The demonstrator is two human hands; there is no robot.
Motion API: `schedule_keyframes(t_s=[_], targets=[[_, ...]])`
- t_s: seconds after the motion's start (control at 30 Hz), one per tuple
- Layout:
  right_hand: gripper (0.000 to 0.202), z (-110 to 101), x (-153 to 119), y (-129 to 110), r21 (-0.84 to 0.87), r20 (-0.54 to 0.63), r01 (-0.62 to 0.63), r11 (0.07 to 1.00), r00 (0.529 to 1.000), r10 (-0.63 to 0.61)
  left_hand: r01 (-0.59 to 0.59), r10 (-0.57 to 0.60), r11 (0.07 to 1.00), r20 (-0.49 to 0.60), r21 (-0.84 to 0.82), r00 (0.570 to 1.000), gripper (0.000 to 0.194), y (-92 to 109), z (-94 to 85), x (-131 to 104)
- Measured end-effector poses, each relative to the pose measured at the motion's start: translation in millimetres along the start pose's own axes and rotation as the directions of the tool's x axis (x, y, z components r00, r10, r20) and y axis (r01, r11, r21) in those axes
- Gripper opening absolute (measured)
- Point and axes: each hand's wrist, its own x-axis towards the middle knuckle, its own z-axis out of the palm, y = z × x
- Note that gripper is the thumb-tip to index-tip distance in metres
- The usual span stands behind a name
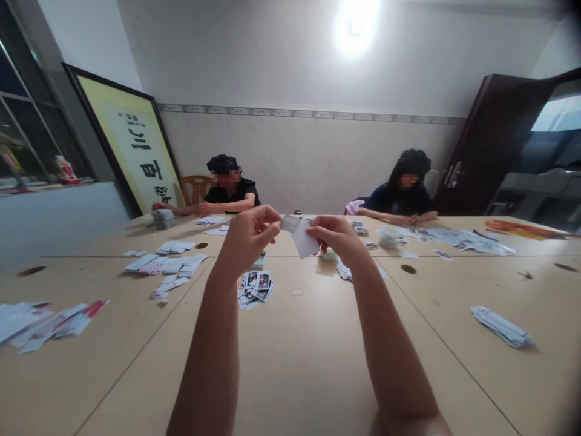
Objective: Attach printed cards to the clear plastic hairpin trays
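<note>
Both arms stretch out over the table (299, 363). The left hand (249, 237) and right hand (338, 237) are raised, pinching a white card (303, 241) and a clear sleeve (289, 223) between them. Below lies a pile of photo cards (255, 287). Paper stacks (500, 326) sit well apart. 2 people (229, 194) sit across, hands on the table.
</note>
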Motion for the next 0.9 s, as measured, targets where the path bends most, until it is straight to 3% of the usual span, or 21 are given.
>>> schedule_keyframes(t_s=[0.37,0.9], targets=[[0.021,3,0,0,0.029,-0.044,0.014,0.999,0.999,-0.012,-0.016,0.01,0.991,-0.051,-0.135,0.999,0.011,-3,-1.8,3],[0.02,-7,2,6,-0.046,-0.044,-0.011,0.999,0.999,0.009,0.007,-0.027,0.988,-0.132,-0.155,0.991,0.017,-14,-9.1,7]])
